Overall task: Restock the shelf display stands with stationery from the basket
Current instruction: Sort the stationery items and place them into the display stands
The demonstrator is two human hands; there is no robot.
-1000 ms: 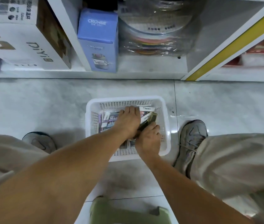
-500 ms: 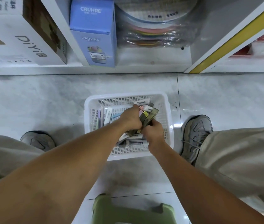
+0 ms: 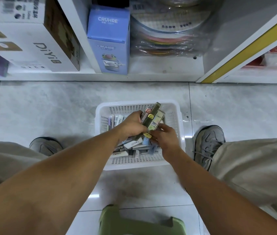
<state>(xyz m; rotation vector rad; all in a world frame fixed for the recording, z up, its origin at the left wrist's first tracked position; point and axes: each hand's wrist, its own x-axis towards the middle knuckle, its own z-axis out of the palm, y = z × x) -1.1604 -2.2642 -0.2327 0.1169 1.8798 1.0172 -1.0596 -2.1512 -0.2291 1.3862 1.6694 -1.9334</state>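
Note:
A white perforated basket (image 3: 176, 114) stands on the floor between my feet, with several small stationery packs lying in it. My left hand (image 3: 131, 126) grips a bundle of stationery packs (image 3: 153, 117) above the basket; the packs are olive, pink and yellow-green and tilt up to the right. My right hand (image 3: 165, 136) holds the lower end of the same bundle, its fingers curled around the packs near a yellow cap. Loose packs (image 3: 132, 145) fill the basket below both hands.
A white shelf unit (image 3: 151, 75) runs along the back at floor level, holding a blue CRUHRE box (image 3: 108, 39), a white DiYi box (image 3: 32, 43) and wrapped round plates (image 3: 168, 28). A green stool (image 3: 141, 223) is under me. My shoes (image 3: 209, 141) flank the basket.
Both hands went from reaching flat into the basket to gathering a bundle of packs and lifting it up out of the pile. The bundle now stands higher and tilts right.

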